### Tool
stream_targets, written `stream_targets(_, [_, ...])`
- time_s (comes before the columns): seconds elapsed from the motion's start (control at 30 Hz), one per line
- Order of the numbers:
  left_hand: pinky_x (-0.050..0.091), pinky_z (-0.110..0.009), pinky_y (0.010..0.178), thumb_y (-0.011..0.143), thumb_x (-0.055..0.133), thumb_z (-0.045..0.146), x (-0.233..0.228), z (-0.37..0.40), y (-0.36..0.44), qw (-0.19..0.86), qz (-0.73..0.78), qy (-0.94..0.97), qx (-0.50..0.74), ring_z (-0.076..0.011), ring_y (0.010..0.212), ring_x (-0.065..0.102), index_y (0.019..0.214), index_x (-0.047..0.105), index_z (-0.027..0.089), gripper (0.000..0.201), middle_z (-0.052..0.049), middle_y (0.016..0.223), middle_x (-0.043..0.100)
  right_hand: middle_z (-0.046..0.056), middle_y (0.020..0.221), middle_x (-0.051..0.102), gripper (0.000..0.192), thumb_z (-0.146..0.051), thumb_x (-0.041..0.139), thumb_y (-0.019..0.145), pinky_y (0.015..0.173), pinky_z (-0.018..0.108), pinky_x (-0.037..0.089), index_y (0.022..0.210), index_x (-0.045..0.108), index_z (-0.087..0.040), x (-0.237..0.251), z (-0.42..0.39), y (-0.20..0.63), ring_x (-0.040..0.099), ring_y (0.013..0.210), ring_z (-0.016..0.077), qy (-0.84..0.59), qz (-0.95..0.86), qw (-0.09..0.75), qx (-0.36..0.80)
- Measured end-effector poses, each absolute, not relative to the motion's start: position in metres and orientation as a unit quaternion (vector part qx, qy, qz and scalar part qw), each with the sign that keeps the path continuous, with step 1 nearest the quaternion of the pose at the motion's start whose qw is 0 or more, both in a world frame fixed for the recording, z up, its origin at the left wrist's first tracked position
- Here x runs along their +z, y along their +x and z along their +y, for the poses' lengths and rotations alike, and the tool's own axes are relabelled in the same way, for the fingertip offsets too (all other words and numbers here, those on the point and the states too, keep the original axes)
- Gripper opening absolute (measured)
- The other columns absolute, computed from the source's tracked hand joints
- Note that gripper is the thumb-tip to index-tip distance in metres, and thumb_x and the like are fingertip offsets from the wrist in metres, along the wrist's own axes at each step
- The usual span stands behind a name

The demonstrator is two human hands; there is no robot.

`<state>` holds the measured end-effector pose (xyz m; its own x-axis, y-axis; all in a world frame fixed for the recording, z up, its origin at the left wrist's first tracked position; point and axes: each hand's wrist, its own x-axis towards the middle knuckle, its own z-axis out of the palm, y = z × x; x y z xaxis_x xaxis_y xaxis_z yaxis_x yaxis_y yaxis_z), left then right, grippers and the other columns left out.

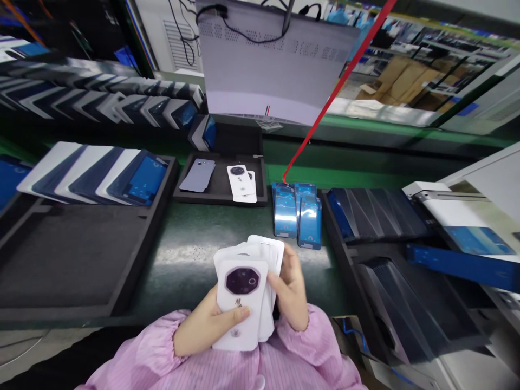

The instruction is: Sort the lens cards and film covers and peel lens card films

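Observation:
A fanned stack of thin white phone back panels (239, 303), each with a dark octagonal camera area, is held in front of my body. My left hand (211, 319) grips the stack from the left, its thumb lying across the front panel. On the other side, my right hand (290, 290) has its fingers wrapped round the right edges of the rear panels. More white panels (241, 181) and a grey-lilac panel stack (198, 175) lie in a small black tray (221, 199) beyond. Stacks of blue-filmed panels (285, 208) rest on the green bench, right of that tray.
At left, a black foam tray (73, 260) carries a leaning row of panels (93, 173). Another black tray (349, 271) with dark panels (377, 214) stands at right. Behind rises a grey monitor back (276, 65); a red strap (337, 89) slants down to the bench.

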<state>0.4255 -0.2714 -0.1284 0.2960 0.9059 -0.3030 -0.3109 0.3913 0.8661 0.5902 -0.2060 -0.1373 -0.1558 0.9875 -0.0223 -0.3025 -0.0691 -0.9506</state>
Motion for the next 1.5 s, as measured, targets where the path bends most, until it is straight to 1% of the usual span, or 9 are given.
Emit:
stream_targets(0.17, [0.053,-0.035,0.076,0.079,0.066,0.031,-0.134,-0.265,0.426,0.697,0.421,0.368,0.449,-0.0231,0.089,0.064,0.115,0.05,0.018,0.041,-0.008,0.105,0.066,0.008,0.138,0.042,0.045,-0.033,0.063,0.082,0.092,0.038,0.046,0.123,0.045,-0.029,-0.12,-0.188,0.598,0.054,0.111,0.0221,-0.372,-0.509,0.538,0.559])
stream_targets(0.27, [0.05,-0.037,0.084,0.08,0.064,0.031,-0.133,-0.253,0.431,0.619,0.461,0.418,0.479,-0.0272,0.102,0.061,0.123,0.046,0.018,0.049,-0.011,0.114,0.063,0.009,0.144,0.033,0.075,-0.044,0.068,0.076,0.099,0.042,0.042,0.137,0.027,-0.031,-0.127,-0.194,0.585,0.045,0.124,0.0255,-0.358,-0.516,0.481,0.612])
stream_targets(0.47, [0.04,-0.044,0.096,0.075,0.063,0.024,-0.142,-0.211,0.436,0.397,0.525,0.569,0.492,-0.0321,0.117,0.053,0.146,0.012,0.02,0.088,-0.013,0.132,0.053,0.011,0.126,0.052,0.083,-0.034,0.079,0.064,0.099,0.045,0.042,0.131,0.031,-0.025,-0.142,-0.179,0.561,0.053,0.115,0.0264,-0.379,-0.542,0.474,0.581])
stream_targets(0.63, [0.043,-0.044,0.092,0.065,0.072,0.028,-0.175,-0.183,0.429,0.38,0.513,0.566,0.523,-0.0308,0.102,0.062,0.142,0.025,0.017,0.09,-0.011,0.108,0.066,0.011,0.121,0.054,0.09,-0.028,0.086,0.051,0.1,0.045,0.042,0.126,0.035,-0.024,-0.167,-0.149,0.567,0.054,0.113,0.0269,-0.373,-0.577,0.504,0.523])
stream_targets(0.8, [0.042,-0.044,0.096,0.061,0.077,0.031,-0.193,-0.183,0.431,0.411,0.499,0.537,0.541,-0.0281,0.109,0.057,0.128,0.035,0.015,0.08,-0.014,0.12,0.056,0.009,0.109,0.059,0.064,-0.028,0.076,0.066,0.095,0.042,0.046,0.119,0.04,-0.02,-0.2,-0.148,0.576,0.06,0.103,0.0229,-0.375,-0.613,0.427,0.55])
stream_targets(0.93, [0.031,-0.05,0.104,0.058,0.079,0.032,-0.197,-0.185,0.433,0.37,0.504,0.559,0.544,-0.0334,0.125,0.041,0.13,0.032,0.013,0.088,-0.021,0.135,0.037,0.011,0.122,0.054,0.061,-0.027,0.07,0.075,0.1,0.038,0.041,0.125,0.037,-0.019,-0.208,-0.149,0.581,0.054,0.114,0.0211,-0.375,-0.623,0.418,0.545])
stream_targets(1.07, [0.032,-0.049,0.103,0.064,0.076,0.041,-0.192,-0.183,0.423,0.491,0.408,0.553,0.536,-0.0336,0.125,0.041,0.134,0.027,0.013,0.09,-0.02,0.133,0.041,0.009,0.116,0.059,0.058,-0.031,0.07,0.075,0.092,0.035,0.047,0.123,0.039,-0.02,-0.199,-0.149,0.583,0.06,0.103,0.0197,-0.359,-0.577,0.413,0.606])
stream_targets(1.27, [0.046,-0.033,0.079,0.062,0.074,0.053,-0.176,-0.19,0.411,0.703,0.239,0.341,0.576,-0.0258,0.097,0.06,0.112,0.055,0.016,0.065,-0.009,0.108,0.063,0.006,0.106,0.066,0.052,-0.037,0.07,0.076,0.079,0.035,0.053,0.119,0.043,-0.024,-0.182,-0.182,0.573,0.066,0.09,0.021,-0.286,-0.509,0.393,0.71])
stream_targets(1.5, [0.046,-0.028,0.07,0.067,0.073,0.051,-0.17,-0.208,0.41,0.729,0.275,0.287,0.557,-0.0216,0.084,0.063,0.105,0.062,0.014,0.054,-0.008,0.092,0.069,0.004,0.109,0.066,0.044,-0.031,0.07,0.078,0.083,0.033,0.051,0.117,0.049,-0.026,-0.186,-0.213,0.571,0.064,0.095,0.0197,-0.331,-0.475,0.416,0.701])
